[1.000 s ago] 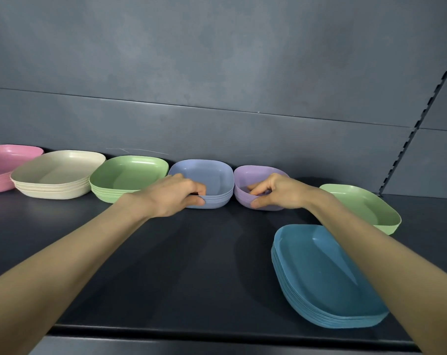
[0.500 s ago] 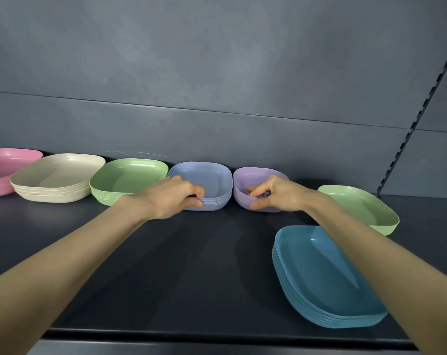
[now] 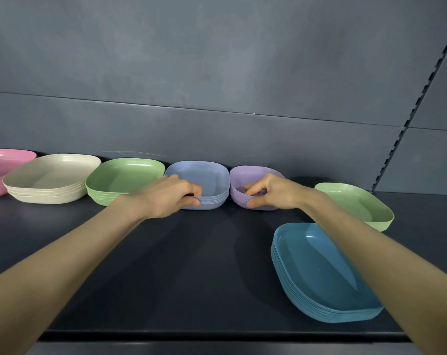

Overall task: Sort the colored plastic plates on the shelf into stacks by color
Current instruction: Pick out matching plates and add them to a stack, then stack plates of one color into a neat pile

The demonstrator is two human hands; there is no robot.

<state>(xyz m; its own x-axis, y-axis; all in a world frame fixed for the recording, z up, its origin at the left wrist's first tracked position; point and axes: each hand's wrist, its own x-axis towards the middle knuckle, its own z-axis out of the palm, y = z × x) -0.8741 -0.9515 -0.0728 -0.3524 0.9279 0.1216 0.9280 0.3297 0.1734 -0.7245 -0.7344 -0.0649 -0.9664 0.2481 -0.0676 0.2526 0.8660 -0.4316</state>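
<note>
Nearest the front edge of the dark shelf (image 3: 178, 272), on the right, the teal stack (image 3: 327, 275) sits where it sat a second ago, and just behind it the pale green stack (image 3: 355, 203) has not moved either. Further in, the left hand (image 3: 166, 198) keeps its pinch on the near rim of the blue stack (image 3: 209, 175), thumb against the outer wall and fingers curled over into the top plate. The right hand (image 3: 273, 192) holds the near rim of the purple stack (image 3: 245, 172) the same way. Over the last second neither hand has lifted, and the two stacks stand just beside each other as before, so the only change is a slight drift of the view. At the back the row runs leftward: green stack (image 3: 125, 175), cream stack (image 3: 50, 172), then pink stack (image 3: 4, 160) cut by the frame edge, all against the grey back panel (image 3: 217, 73). Every stack shows one color, so the sorting looks nearly done, and the steady grip reads as squaring or nudging stacks, not moving single plates. Whether the two greens count as one color, and so want merging, I cannot tell.
</note>
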